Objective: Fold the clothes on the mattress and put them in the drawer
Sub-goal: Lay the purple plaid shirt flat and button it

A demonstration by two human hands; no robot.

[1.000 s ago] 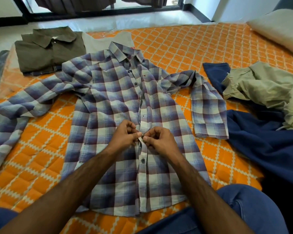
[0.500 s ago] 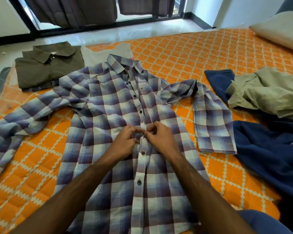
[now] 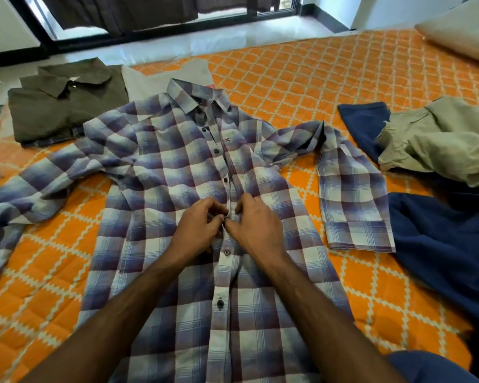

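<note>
Both hands are together at the front strip of the checked shirt, working a button at mid-chest: the left hand pinches the cloth edge on its side, the right hand pinches the facing edge, fingertips touching. Compared with a second ago, the hands have moved up the shirt front; the button they were fastening then now sits closed just below them, with another closed one lower down. Judged from this, buttoning proceeds from hem toward collar, and several buttons above the hands are yet to be checked; whether they are closed cannot be told. The shirt lies face up and spread on the orange mattress, sleeves out to both sides, not yet folded. Beyond it, a folded olive shirt rests at the far left corner on a pale cloth. To the right, a navy garment and a crumpled khaki garment lie unfolded. A pillow sits far right. No drawer is in view.
</note>
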